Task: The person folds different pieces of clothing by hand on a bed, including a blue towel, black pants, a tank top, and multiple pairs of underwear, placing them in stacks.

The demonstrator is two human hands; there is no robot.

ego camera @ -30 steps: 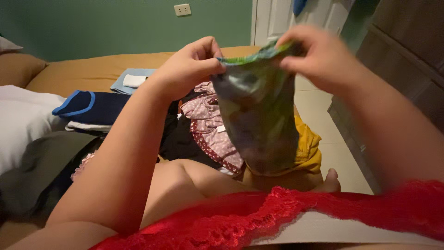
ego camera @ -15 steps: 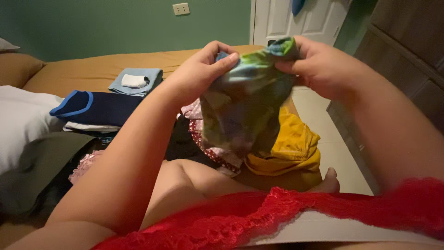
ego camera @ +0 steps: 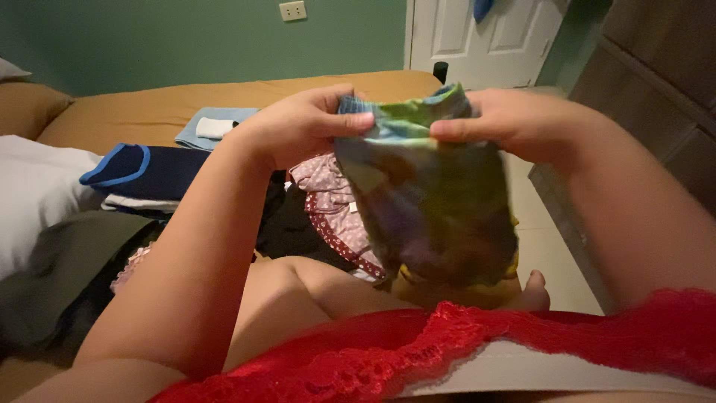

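Hands hold up a soft cloth in the air, one hand at each top corner. The left hand (ego camera: 302,123) pinches the top left corner of the cloth (ego camera: 432,201) between thumb and fingers, with the fingers curled in tight. The right hand (ego camera: 507,119) pinches the top right corner the same way, thumb in front and fingers behind. Both hands are closed on the cloth and none of it slips free.

The cloth hangs down flat between the two hands, like a little bag. It has many colours mixed up: green and blue near the top, then purple, brown and some yellow lower down. Its top edge is bunched a bit where the fingers grip it. The picture is a little blurry here, so the pattern is hard to tell.

The cloth hangs above the near right part of the bed (ego camera: 149,112), close to the bed's right edge, over a pile of clothes. A pink dotted cloth (ego camera: 332,201) lies just behind it in the pile. A dark blue folded cloth (ego camera: 149,172) sits further left on the bed, and a light blue folded cloth (ego camera: 216,127) lies beyond it toward the far edge. A white pillow (ego camera: 37,194) is by the left edge.
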